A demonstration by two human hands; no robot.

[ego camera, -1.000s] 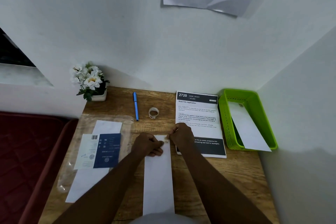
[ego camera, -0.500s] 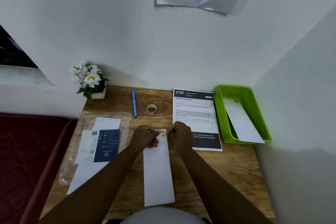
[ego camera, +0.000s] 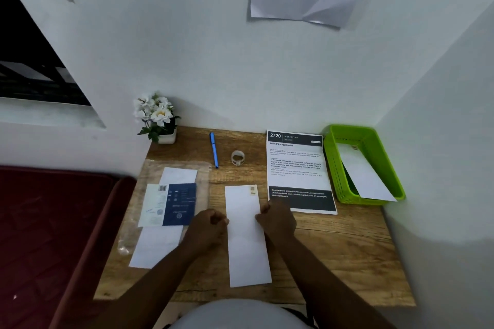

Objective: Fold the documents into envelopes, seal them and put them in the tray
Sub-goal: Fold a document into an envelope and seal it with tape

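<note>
Both hands slid down from one stamped envelope [ego camera: 247,235]'s top; left hand [ego camera: 207,224] and right hand [ego camera: 276,220] pinch its edges; one more envelope [ego camera: 363,176] in one tray [ego camera: 385,157].

A white envelope [ego camera: 247,235] lies lengthwise on the wooden counter [ego camera: 334,254], a small stamp at its far right corner. The left hand [ego camera: 207,226] touches the envelope's left edge with fingers curled; the right hand [ego camera: 276,219] sits at its right edge, also curled. Right of the envelope lies a printed sheet [ego camera: 298,168], and beyond that a green tray [ego camera: 374,147] with another envelope [ego camera: 363,176] leaning in it. Beyond the envelope lie a tape roll [ego camera: 238,157] and a blue pen [ego camera: 213,149].
</note>
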